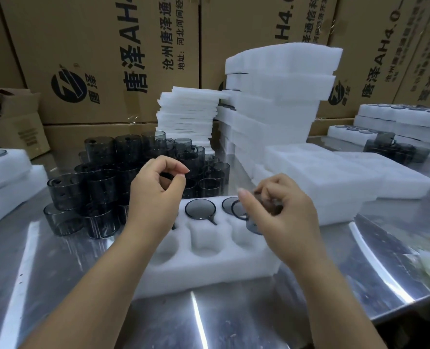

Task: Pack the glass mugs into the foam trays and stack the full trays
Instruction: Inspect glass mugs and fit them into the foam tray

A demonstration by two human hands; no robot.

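Right hand (282, 215) grasped smoky grey glass mug (255, 226) over white foam tray (208, 268); left hand (156, 195) clenched, empty. Misaligned drop might chip glass.

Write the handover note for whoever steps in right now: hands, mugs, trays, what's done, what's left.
Left hand: fingers curled, nothing seen in it, above the tray's far left.
Right hand: grips a glass mug over the right side of the foam tray.
Done: two seated mugs show in the far row. The left arm hides the far-left pocket.
Left: seat the held mug, then fill the empty near pockets from the loose mugs piled on the left. The full tray probably goes on the tall tray stack behind.
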